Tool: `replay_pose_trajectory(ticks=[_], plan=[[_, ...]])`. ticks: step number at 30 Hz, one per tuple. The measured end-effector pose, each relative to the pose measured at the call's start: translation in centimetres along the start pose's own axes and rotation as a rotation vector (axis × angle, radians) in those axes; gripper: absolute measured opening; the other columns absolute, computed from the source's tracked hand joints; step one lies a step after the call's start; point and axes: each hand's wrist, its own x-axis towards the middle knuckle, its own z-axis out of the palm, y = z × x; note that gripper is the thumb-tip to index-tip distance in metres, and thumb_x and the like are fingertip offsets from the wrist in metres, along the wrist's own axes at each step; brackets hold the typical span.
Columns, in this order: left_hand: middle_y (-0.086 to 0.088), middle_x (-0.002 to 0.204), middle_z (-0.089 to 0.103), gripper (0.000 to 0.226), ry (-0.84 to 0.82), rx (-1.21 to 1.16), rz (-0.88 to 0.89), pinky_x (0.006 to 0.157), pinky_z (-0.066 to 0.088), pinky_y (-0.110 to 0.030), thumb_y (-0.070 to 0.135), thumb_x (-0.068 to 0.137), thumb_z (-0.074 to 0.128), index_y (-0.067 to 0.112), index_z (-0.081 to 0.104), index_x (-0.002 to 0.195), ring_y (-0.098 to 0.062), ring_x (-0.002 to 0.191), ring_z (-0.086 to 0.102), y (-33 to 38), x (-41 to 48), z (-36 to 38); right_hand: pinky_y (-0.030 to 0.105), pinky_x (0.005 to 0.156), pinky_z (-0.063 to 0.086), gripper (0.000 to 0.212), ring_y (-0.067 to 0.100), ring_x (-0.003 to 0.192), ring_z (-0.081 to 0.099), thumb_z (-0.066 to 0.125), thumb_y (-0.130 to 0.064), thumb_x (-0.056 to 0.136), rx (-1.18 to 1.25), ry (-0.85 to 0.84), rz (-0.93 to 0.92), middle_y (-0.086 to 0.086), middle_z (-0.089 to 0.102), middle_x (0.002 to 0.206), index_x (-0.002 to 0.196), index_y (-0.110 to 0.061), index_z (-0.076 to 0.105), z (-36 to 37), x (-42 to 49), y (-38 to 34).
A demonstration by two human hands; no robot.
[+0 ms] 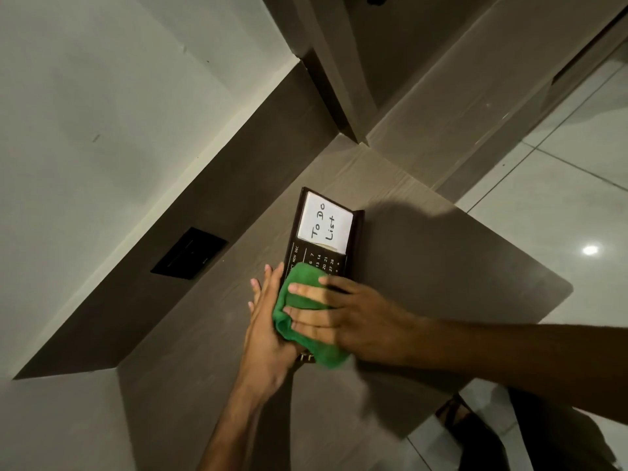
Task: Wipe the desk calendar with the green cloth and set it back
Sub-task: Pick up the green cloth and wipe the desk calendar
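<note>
A dark brown desk calendar (pixel 355 248) lies flat on the brown desk (pixel 441 266), with a white "To Do List" note in its upper half and white dates below. The green cloth (pixel 304 321) covers the calendar's near half. My right hand (pixel 343 314) presses flat on the cloth, fingers spread. My left hand (pixel 268 334) lies along the calendar's left edge, steadying it; its palm is partly under the cloth. The calendar's near end is hidden by cloth and hands.
A black wall socket plate (pixel 188 253) sits on the dark back panel left of the desk. The desk's right edge (pixel 530 345) drops to a glossy tiled floor (pixel 560 205). A tall cabinet (pixel 441 96) rises behind the desk.
</note>
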Motion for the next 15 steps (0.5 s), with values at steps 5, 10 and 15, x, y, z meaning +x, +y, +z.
replay_pose_trajectory(ticks=[5,10,15], plan=[[0.027,0.162,-0.004,0.118,-0.079,-0.035,-0.031,0.128,0.000,-0.062,-0.015,0.074,0.073,0.058,0.011,0.142,-0.008,0.154,-0.017,-0.1,0.2,-1.0,0.049,0.108,0.035,0.068,0.032,0.143,0.026,0.073,-0.033,0.080,-0.099,-0.140,0.103,-0.002,0.040,0.152,0.141,-0.024,0.046,-2.4,0.9,2.9],[0.023,0.168,-0.007,0.119,-0.144,-0.138,-0.064,0.125,0.015,-0.067,-0.006,0.070,0.078,0.068,0.015,0.138,-0.013,0.158,-0.012,-0.4,0.4,-1.2,0.044,0.103,0.038,0.056,0.030,0.136,0.039,0.072,-0.043,0.079,-0.151,-0.146,-0.026,-0.006,0.052,0.143,0.131,-0.029,0.057,-1.8,0.9,-0.4],[0.024,0.168,-0.010,0.127,-0.218,-0.214,-0.117,0.116,0.029,-0.073,-0.010,0.066,0.079,0.082,0.019,0.129,-0.025,0.160,-0.003,-0.3,0.5,-2.0,0.047,0.107,0.033,0.071,0.032,0.136,0.036,0.071,-0.043,0.080,-0.244,-0.217,0.012,-0.007,0.040,0.151,0.143,-0.030,0.041,-2.6,1.5,2.1]])
